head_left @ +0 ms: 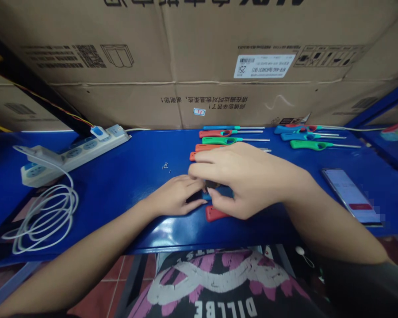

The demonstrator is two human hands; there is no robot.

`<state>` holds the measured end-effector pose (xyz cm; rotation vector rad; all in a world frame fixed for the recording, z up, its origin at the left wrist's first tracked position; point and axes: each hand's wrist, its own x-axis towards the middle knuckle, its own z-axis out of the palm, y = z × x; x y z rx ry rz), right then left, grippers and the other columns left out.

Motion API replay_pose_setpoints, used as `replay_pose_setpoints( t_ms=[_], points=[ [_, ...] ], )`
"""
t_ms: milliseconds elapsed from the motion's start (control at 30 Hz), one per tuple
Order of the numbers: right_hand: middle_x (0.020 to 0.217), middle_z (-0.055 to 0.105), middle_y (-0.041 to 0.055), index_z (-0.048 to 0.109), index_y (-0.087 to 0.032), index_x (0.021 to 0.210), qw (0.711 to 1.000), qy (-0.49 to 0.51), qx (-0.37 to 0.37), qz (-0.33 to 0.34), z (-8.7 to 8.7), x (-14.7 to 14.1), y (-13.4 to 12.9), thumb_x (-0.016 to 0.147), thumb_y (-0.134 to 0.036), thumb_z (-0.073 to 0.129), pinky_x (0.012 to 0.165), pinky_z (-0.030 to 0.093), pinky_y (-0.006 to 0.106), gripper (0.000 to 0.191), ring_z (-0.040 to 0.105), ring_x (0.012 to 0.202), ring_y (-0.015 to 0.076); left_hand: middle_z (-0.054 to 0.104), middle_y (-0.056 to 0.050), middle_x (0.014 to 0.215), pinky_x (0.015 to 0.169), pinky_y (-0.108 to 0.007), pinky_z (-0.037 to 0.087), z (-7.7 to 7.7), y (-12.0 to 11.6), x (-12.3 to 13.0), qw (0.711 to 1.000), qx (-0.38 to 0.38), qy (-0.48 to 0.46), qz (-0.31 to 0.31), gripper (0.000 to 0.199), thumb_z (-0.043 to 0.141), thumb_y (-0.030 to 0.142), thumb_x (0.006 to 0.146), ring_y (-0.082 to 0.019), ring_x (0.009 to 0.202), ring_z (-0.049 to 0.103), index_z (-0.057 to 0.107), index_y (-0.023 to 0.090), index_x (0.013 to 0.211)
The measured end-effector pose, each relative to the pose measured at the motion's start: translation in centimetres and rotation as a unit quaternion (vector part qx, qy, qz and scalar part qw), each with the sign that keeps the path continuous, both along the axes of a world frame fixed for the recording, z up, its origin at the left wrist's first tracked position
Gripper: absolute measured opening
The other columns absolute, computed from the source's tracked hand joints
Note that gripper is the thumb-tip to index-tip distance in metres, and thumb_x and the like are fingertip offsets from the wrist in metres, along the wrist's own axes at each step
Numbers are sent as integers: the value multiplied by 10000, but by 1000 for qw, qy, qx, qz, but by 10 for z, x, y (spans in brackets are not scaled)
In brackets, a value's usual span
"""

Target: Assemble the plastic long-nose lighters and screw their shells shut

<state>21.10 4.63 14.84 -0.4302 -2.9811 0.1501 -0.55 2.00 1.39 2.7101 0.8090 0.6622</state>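
My left hand point(177, 194) grips the end of a blue lighter part point(226, 191) between thumb and fingers, low over the blue tabletop. From the right, my right hand point(242, 176) arches over the same part, its fingers and thumb closed in a pinch. A small dark piece point(212, 183) shows between those fingers; its kind is hard to see. Just below lies a red lighter handle point(215, 213), partly under my right hand. Several small screws point(166, 166) are scattered beyond my left hand.
A row of long-nosed lighters point(222, 141) lies behind my hands, with more lighters point(310, 145) to the right. A phone point(350, 194) rests at right. A power strip point(76, 152) and coiled white cable point(46, 216) occupy the left. Cardboard point(135, 101) stands along the back.
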Motion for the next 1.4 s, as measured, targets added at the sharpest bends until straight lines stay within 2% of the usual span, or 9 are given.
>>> replay_pose_setpoints(
  t_ms=[133, 267, 400, 667, 833, 967, 1100, 1267, 1400],
  points=[
    [756, 629, 30, 634, -183, 916, 999, -14, 4, -30, 1, 1, 0, 956, -295, 457, 575, 208, 306, 213, 458, 628, 154, 729, -116, 1055, 848, -407, 588, 0, 0, 0, 1000, -17, -4, -1, 210, 537, 341, 989, -255, 963, 705, 611, 173, 1092],
    [991, 677, 78, 600, -171, 1156, 1000, 1, -12, -29, 1, 3, 0, 906, -278, 519, 580, 231, 292, 284, 539, 747, 175, 720, -109, 1027, 859, -421, 583, 0, 0, 0, 1000, -21, 0, -1, 198, 527, 346, 992, -259, 972, 697, 604, 173, 1048],
    [787, 654, 58, 634, -175, 943, 997, -34, 32, -68, 2, 3, 0, 966, -314, 454, 564, 178, 312, 228, 499, 644, 167, 717, -98, 1031, 880, -413, 576, 1, 0, 0, 1000, -20, 8, 1, 209, 541, 368, 999, -243, 974, 692, 611, 184, 1071],
    [764, 665, 59, 649, -174, 906, 992, -59, 53, -100, 4, 1, 0, 1017, -410, 432, 549, 181, 307, 339, 502, 599, 167, 717, -118, 1100, 918, -433, 572, 0, 1, -1, 1000, -25, 17, -3, 245, 538, 374, 1007, -256, 1033, 686, 613, 168, 1117],
    [1103, 694, 77, 572, -189, 1249, 997, -5, 27, -75, 3, 4, 1, 988, -380, 565, 584, 278, 283, 324, 611, 805, 188, 706, -112, 1043, 850, -413, 580, 1, 0, 0, 1000, -8, 26, 1, 261, 529, 397, 1012, -251, 958, 687, 618, 173, 1112],
    [908, 715, 79, 628, -168, 1173, 988, -55, 48, -137, 4, 5, 0, 1018, -449, 504, 573, 283, 296, 344, 625, 734, 214, 716, -108, 1039, 853, -400, 579, 2, 0, 0, 1000, -1, 22, 2, 270, 526, 394, 1015, -243, 950, 692, 614, 171, 1140],
    [1147, 693, 87, 479, -219, 1409, 997, -7, -10, -76, 4, 6, -3, 961, -277, 548, 604, 358, 283, 457, 645, 836, 193, 715, -104, 1021, 857, -407, 575, 1, 0, 0, 1000, -8, 18, 0, 231, 526, 382, 1008, -250, 958, 689, 616, 176, 1063],
    [905, 711, 66, 553, -179, 1333, 994, -40, -1, -100, 5, 6, -7, 988, -332, 476, 567, 322, 292, 384, 618, 704, 196, 712, -104, 1027, 850, -407, 573, -1, 1, -1, 1000, -10, 22, 3, 227, 524, 377, 1005, -252, 955, 685, 612, 179, 1070],
    [1044, 713, 101, 475, -151, 1428, 997, -10, 7, -79, 5, 5, -7, 943, -298, 511, 584, 341, 300, 508, 643, 802, 218, 717, -100, 1008, 833, -409, 577, -1, 1, -1, 1000, -7, 21, 0, 217, 511, 370, 1006, -255, 940, 687, 607, 180, 1049]
  ],
)
